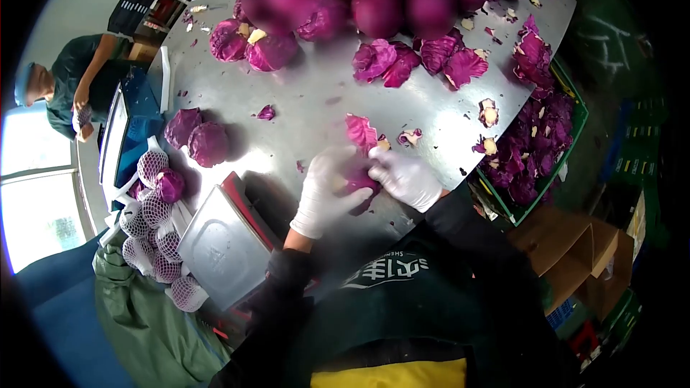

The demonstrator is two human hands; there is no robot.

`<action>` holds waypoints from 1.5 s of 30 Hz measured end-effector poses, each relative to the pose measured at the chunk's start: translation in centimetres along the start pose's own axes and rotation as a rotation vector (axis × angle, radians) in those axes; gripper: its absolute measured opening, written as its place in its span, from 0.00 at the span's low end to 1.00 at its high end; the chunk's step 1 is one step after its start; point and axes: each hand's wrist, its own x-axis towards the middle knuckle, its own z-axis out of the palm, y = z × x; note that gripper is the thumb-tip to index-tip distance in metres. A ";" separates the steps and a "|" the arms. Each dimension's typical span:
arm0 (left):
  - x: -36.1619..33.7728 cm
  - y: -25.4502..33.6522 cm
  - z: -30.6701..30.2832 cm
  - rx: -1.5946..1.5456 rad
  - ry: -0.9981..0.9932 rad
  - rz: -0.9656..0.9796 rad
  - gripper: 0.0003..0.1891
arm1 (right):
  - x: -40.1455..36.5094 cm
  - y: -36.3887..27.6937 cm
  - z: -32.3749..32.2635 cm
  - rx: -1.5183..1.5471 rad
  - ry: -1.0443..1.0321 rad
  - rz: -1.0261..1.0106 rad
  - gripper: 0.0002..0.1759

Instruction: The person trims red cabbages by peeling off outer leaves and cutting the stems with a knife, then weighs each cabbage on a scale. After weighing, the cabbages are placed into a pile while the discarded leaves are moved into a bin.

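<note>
Left hand [323,192] and right hand [408,176], both gloved, on one purple cabbage [356,176].

The grey metal table [302,100] carries a heap of round purple cabbages [377,14]; torn purple leaves [460,65] lie just beside that heap, pale stem pieces [489,113] nearby.

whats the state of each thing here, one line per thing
left hand: gloved, cupped round the held cabbage
right hand: gloved, fingers curled against it
held red cabbage: mostly hidden by the hands
heaped red cabbages: piled up, no netting
netted red cabbages: sleeved in netting, clustered
loose cabbage leaves: detached, scattered
green crate: filled with leaves and trimmings
metal table: littered with scraps
</note>
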 end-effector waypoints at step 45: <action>-0.2 0.9 1.7 0.511 0.137 0.157 0.64 | 1.0 0.4 -2.8 0.229 -0.155 0.335 0.27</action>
